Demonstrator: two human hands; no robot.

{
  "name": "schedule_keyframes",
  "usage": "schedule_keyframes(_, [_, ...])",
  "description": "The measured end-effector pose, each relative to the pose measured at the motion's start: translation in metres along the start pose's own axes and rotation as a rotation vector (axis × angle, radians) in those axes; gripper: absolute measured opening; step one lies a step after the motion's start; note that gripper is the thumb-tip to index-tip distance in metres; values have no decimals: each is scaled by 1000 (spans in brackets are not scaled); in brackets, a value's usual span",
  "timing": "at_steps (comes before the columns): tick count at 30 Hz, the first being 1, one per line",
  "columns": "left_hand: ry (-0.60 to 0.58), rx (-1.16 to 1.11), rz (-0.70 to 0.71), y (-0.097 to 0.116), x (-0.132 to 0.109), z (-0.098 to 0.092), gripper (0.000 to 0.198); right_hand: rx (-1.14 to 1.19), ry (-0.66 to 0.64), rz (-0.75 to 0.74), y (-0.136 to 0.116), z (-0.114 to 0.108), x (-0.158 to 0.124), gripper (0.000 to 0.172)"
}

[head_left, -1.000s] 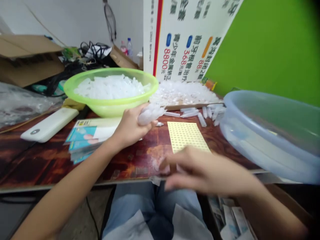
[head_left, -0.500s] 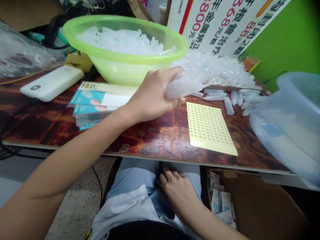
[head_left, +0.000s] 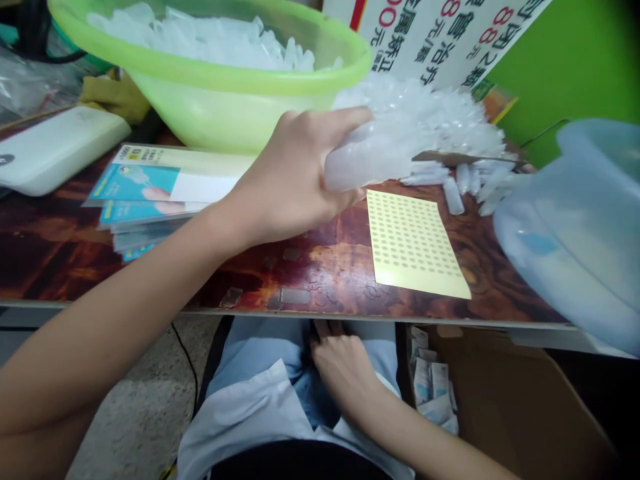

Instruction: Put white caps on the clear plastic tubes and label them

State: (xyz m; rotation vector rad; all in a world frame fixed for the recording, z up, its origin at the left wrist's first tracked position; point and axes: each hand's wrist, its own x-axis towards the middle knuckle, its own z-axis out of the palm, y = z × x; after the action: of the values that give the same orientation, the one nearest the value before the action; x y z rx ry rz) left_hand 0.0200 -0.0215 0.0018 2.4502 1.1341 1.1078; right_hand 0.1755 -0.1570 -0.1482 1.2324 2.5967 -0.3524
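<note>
My left hand [head_left: 295, 177] is shut around a frosted translucent plastic tube [head_left: 350, 163], whose far end is hidden by my fingers. The hand hangs just above the table, next to a heap of small clear plastic pieces [head_left: 425, 117]. Below the table edge, my right hand [head_left: 343, 373] rests on my lap, on light blue trousers and a pale cloth, holding nothing that I can see. A yellow sheet of tiny printed stickers [head_left: 415, 243] lies on the wooden tabletop [head_left: 320, 283], to the right of my left hand.
A green plastic basin [head_left: 225, 110] full of clear tubes stands behind my left hand. Loose tubes [head_left: 453, 197] lie at right, beside a tilted blue translucent tub [head_left: 570, 247]. Printed cards [head_left: 145, 190] and a white power bank [head_left: 55, 150] lie left. Packets [head_left: 427, 383] sit in a cardboard box [head_left: 505, 400].
Since a second ago, my right hand has dropped from above the table to my lap. My left hand, still gripping the tube, has shifted right, and the view has tilted down.
</note>
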Motion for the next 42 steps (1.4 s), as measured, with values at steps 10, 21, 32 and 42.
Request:
schedule_keyframes(10, [33,-59,-13,0,-3,-4,14,6,-100,-10,-9,15,11,17])
schedule_keyframes(21, [-14,-163,-16,-5,-5,2,15,391,44,-26,14,-80,-59,8])
schedule_keyframes(32, [-199,-120,63,-11,-4,3,20,1067,825,-50,112,-149,12,21])
schedule_keyframes(42, [-231,177,156,-13,-8,5,32,783,966,-96,118,-136,16,12])
